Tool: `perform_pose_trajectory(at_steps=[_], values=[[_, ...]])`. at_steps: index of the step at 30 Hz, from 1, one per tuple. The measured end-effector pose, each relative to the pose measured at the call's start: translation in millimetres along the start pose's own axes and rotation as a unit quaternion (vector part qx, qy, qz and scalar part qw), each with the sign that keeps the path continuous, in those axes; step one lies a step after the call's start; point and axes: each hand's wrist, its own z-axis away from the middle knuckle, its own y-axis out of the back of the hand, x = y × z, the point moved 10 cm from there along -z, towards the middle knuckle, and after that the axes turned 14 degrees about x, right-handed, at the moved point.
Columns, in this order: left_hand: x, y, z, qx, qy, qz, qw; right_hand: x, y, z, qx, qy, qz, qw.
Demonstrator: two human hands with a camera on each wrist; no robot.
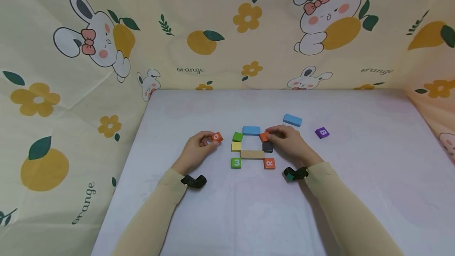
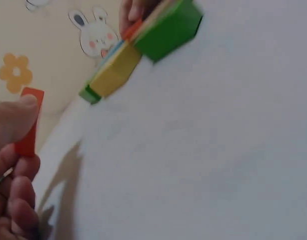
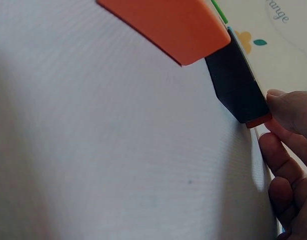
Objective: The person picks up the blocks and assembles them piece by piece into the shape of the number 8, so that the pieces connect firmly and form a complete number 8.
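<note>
My left hand (image 1: 197, 149) pinches an orange-red block (image 1: 217, 137) marked with an O, above the table left of the arrangement. In the left wrist view that block (image 2: 29, 122) sits between thumb and fingers. My right hand (image 1: 289, 141) grips an orange block (image 1: 264, 136) at the arrangement's upper right corner, partly covered by its fingers. Below it lies a black block (image 1: 267, 147). A blue block (image 1: 251, 130) forms the top; a green block (image 1: 237, 136) and a yellow block (image 1: 236, 146) line the left side. A tan plank (image 1: 252, 154) crosses below.
At the bottom corners lie a green block (image 1: 236, 163) marked 3 and an orange block (image 1: 269, 163) marked R. A loose blue block (image 1: 292, 120) and a purple block (image 1: 322, 132) lie beyond my right hand. A printed cloth (image 1: 220, 62) hangs behind the white table (image 1: 234, 216).
</note>
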Motion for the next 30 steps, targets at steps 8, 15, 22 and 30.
perform_pose_trajectory(at_steps=[8, 15, 22, 30], values=[[10.0, -7.8, 41.9, -0.057, -0.006, 0.01, 0.9983, 1, 1, -0.2, 0.0, -0.004, 0.002, 1.0], [18.8, -19.9, 68.9, -0.119, -0.032, -0.032, 0.9919, 1, 0, 0.6, -0.004, -0.004, 0.004, 1.0], [32.0, -41.7, 85.6, -0.157, -0.101, -0.073, 0.9796, 1, 0, 0.5, 0.004, 0.001, 0.007, 1.0], [35.8, -42.1, 88.6, -0.123, -0.105, -0.123, 0.9791, 1, 0, 0.7, 0.003, 0.003, 0.008, 1.0]])
